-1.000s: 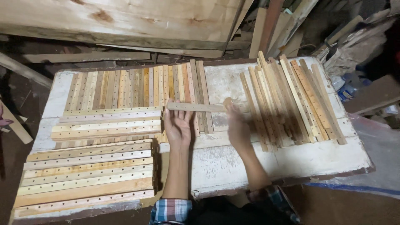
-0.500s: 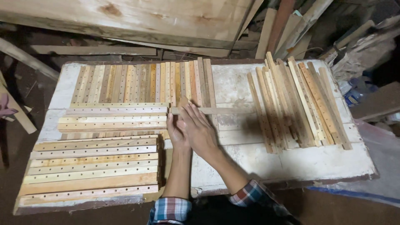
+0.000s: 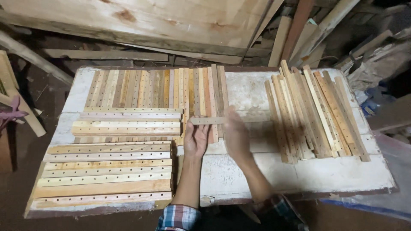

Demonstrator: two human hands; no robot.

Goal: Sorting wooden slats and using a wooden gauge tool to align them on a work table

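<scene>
My left hand (image 3: 196,139) rests on a worn white table (image 3: 257,175) and pinches the left end of a thin wooden strip (image 3: 209,121), which lies crosswise over a row of upright drilled slats (image 3: 158,87). Just right of it is my right hand (image 3: 236,134), blurred, with its fingers stretched out over the strip's right part and not closed around it. A loose pile of similar long strips (image 3: 317,111) lies to the right, apart from both hands.
Crosswise slats (image 3: 128,122) lie left of my left hand, and a stack of drilled slats (image 3: 107,171) fills the table's front left. A big wooden board (image 3: 150,21) and scrap timber (image 3: 299,34) lean behind. A pink object (image 3: 10,113) sits at the left edge.
My right hand came from the right pile to the strip beside my left hand, then shifted slightly right. The strip stays crosswise over the slats in my left hand.
</scene>
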